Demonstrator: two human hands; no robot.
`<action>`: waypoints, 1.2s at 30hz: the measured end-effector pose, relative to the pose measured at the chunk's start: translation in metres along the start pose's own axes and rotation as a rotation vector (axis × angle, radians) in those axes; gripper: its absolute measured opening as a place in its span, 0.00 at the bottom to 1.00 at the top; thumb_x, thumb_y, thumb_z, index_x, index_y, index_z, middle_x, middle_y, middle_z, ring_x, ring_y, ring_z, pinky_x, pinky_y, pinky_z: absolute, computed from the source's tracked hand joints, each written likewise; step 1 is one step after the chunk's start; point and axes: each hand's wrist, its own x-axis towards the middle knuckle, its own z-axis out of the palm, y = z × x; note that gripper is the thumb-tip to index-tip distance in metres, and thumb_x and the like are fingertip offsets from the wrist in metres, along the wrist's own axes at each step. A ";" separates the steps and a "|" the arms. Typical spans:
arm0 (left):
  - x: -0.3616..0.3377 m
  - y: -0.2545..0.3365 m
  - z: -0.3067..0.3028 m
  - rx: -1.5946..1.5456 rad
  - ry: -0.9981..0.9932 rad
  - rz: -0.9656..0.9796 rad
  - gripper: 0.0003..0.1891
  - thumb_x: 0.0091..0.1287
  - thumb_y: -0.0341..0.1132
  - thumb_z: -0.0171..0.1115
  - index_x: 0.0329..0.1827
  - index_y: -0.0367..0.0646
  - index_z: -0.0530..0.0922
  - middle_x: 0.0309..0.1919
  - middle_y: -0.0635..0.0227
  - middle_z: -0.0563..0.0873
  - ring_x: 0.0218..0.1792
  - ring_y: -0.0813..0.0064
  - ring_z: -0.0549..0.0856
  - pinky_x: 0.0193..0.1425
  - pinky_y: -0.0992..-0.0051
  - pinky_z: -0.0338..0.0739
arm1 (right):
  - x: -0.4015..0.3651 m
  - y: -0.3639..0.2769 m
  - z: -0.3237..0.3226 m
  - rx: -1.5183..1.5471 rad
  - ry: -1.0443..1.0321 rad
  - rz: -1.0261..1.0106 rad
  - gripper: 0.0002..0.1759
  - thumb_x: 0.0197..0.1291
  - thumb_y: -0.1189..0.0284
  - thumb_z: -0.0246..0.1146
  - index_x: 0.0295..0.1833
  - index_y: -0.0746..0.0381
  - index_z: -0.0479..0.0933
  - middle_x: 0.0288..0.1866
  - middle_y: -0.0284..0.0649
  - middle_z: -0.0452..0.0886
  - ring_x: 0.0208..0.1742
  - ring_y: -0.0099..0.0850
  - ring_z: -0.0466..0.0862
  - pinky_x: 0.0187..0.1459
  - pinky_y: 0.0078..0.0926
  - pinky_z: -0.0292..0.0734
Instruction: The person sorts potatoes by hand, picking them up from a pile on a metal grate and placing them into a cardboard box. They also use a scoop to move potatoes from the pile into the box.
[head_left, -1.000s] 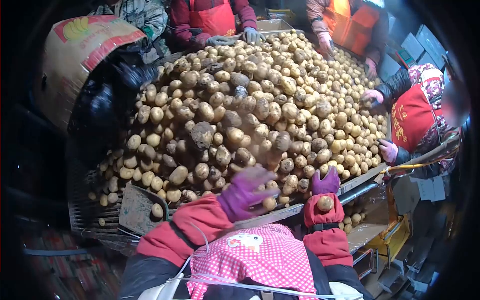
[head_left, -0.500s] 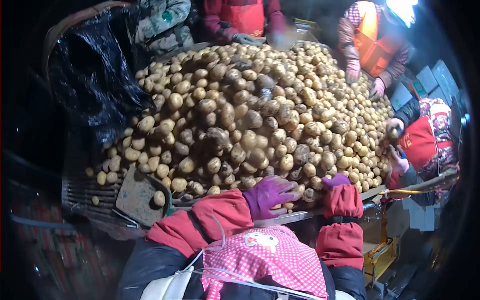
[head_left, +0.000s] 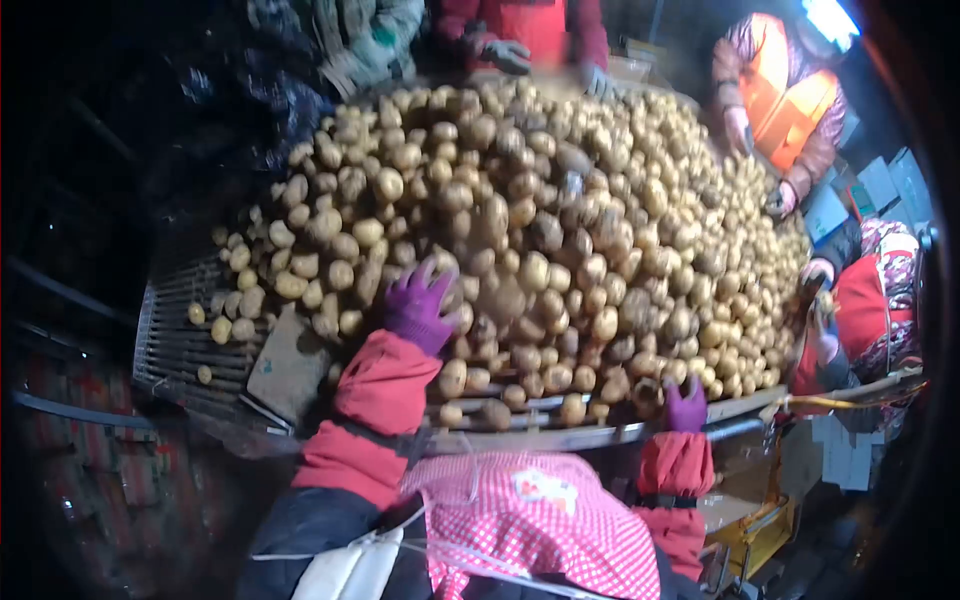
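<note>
A large heap of potatoes (head_left: 560, 250), many streaked with dirt, fills the middle of the table. My left hand (head_left: 422, 308), in a purple glove, reaches onto the left-front slope, its fingers spread over several potatoes. Lower right, my right hand (head_left: 685, 405), gloved the same, is at the front edge with fingers apart and pointing at the heap. Just left of those fingers lies a brownish potato (head_left: 648, 392). Loose potatoes rest on metal bars along the front, between my two hands.
A flat scoop (head_left: 285, 365) lies on the slatted rack (head_left: 195, 310) at left. A metal rail (head_left: 560, 440) runs along the front edge. Several people stand around the far and right sides; one in an orange vest (head_left: 790, 110) reaches to the heap. Boxes (head_left: 880, 185) stand at right.
My left hand has moved up and left from the front edge onto the heap. My right hand has dropped slightly, and the view has shifted. Bars and loose potatoes now show at the front.
</note>
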 end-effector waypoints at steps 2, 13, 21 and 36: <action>-0.002 -0.024 0.008 -0.037 -0.023 0.006 0.33 0.51 0.51 0.75 0.63 0.59 0.79 0.62 0.59 0.77 0.54 0.50 0.81 0.55 0.53 0.78 | 0.004 0.006 0.008 0.243 -0.068 -0.063 0.26 0.59 0.69 0.71 0.62 0.63 0.77 0.52 0.41 0.84 0.52 0.29 0.82 0.54 0.27 0.79; -0.048 -0.050 0.036 -1.203 0.197 -0.577 0.28 0.62 0.35 0.74 0.65 0.42 0.75 0.52 0.66 0.83 0.54 0.70 0.81 0.63 0.69 0.77 | -0.036 -0.082 0.080 0.464 -0.529 -0.223 0.20 0.57 0.68 0.67 0.54 0.63 0.77 0.45 0.40 0.82 0.48 0.36 0.84 0.45 0.34 0.83; -0.108 -0.067 -0.054 -1.456 0.452 -1.069 0.20 0.70 0.48 0.68 0.55 0.44 0.82 0.47 0.70 0.87 0.43 0.77 0.86 0.48 0.73 0.82 | -0.064 -0.164 0.119 0.061 -1.007 -0.786 0.16 0.65 0.66 0.62 0.54 0.63 0.79 0.45 0.39 0.83 0.46 0.34 0.85 0.46 0.31 0.82; -0.244 -0.134 -0.099 -1.256 0.683 -1.237 0.28 0.72 0.36 0.64 0.74 0.53 0.68 0.58 0.70 0.81 0.57 0.71 0.83 0.58 0.64 0.84 | -0.194 -0.276 0.237 -0.341 -1.568 -0.876 0.30 0.62 0.55 0.70 0.61 0.64 0.78 0.52 0.47 0.87 0.51 0.28 0.86 0.54 0.31 0.78</action>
